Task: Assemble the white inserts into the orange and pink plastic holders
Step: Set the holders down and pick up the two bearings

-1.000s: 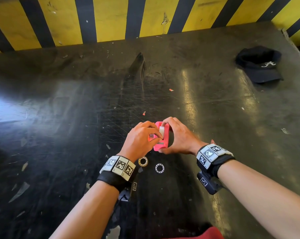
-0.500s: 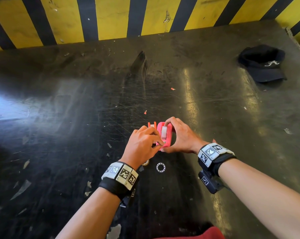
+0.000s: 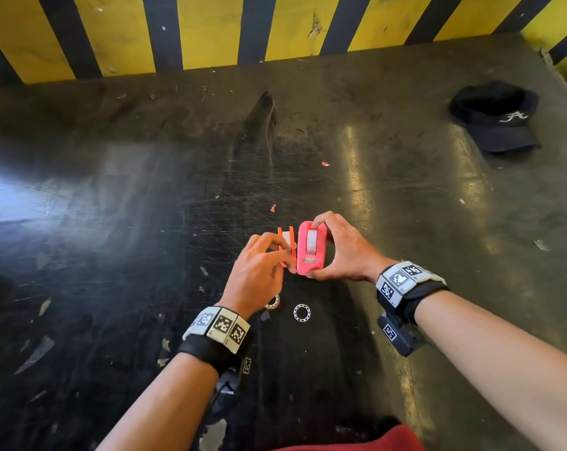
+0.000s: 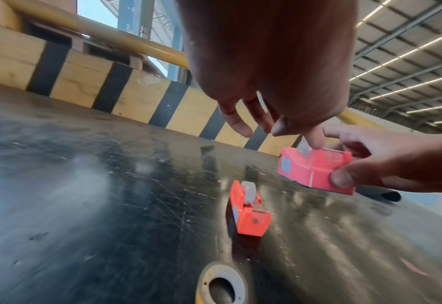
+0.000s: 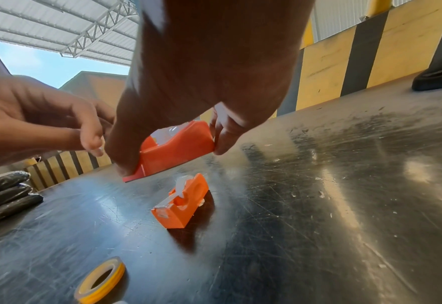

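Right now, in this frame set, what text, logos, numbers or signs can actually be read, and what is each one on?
"A": a white script letter embroidered on the dark fabric cap lying at the far right of the black table.
Square black-and-white coded markers on both wristbands: patterns only, no letters.
Grey sticker on the pink plastic holder: too blurred to read.
Nothing else legible.
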### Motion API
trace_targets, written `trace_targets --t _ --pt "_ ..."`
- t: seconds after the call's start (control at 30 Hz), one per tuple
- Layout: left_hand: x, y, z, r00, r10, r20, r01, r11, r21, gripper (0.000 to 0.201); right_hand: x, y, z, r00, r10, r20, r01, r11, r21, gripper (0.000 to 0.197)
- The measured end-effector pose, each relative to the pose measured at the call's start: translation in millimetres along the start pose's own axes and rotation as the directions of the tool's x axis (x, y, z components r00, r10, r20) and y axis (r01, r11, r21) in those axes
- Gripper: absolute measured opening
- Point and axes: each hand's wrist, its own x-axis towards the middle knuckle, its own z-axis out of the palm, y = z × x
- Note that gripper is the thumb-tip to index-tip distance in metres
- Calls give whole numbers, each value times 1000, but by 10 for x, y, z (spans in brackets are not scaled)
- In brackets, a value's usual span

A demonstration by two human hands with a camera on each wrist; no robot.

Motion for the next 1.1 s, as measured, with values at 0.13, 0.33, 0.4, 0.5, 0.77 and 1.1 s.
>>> trace_targets --t 0.13,0.33,0.4,0.5,0.77,1.1 --pt "-18 -195 -46 977 -186 105 187 982 4 31 104 96 -27 999 7 54 -4 998 -67 110" --pt "-73 -449 -44 711 -367 600 394 914 92 59 342 267 -34 982 106 159 -69 973 -222 113" --pt "-100 -473 11 643 -386 662 416 901 121 73 405 328 -7 977 118 176 -69 963 -260 112" --pt "-144 -503 122 601 -406 689 441 887 138 79 458 402 64 972 126 200 -60 950 -307 113" --pt "-219 -544 290 648 -379 660 372 914 160 72 460 462 199 959 182 216 -105 940 -325 126" --pt "-295 -462 323 716 -383 584 300 924 238 59 76 -197 440 919 -285 273 362 884 -297 23"
